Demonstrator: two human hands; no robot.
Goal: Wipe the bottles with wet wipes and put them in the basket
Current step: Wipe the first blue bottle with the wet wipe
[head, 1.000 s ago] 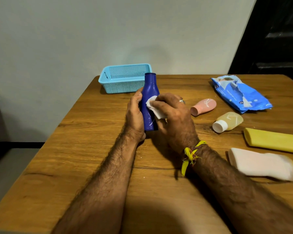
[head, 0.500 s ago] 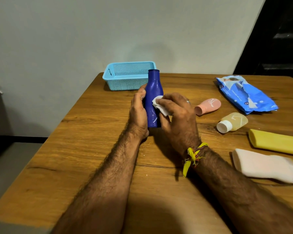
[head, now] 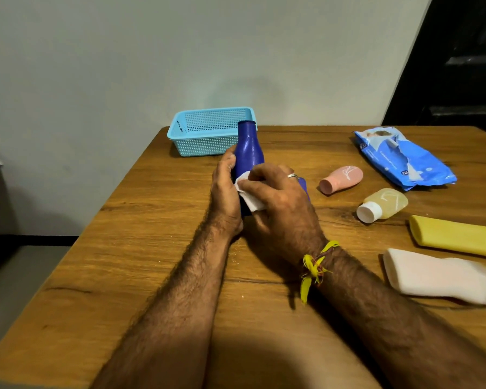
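A dark blue bottle [head: 249, 153] stands upright on the wooden table [head: 157, 248]. My left hand [head: 224, 192] grips its left side. My right hand [head: 278, 209] pinches a white wet wipe [head: 249, 196] against the bottle's lower body and hides most of it. The light blue mesh basket [head: 208, 130] sits just behind the bottle at the table's far edge. To the right lie a pink bottle [head: 341, 179], a small yellowish bottle with a white cap [head: 383, 204], a long yellow bottle [head: 458, 237] and a white bottle [head: 438, 276].
A blue pack of wet wipes [head: 404, 158] lies at the far right of the table. The table's left edge runs diagonally, with floor below it. A grey wall stands behind, and a dark doorway is at the upper right.
My right hand has slid the wipe from the bottle's right front across to its lower left side. The left hand keeps its hold.
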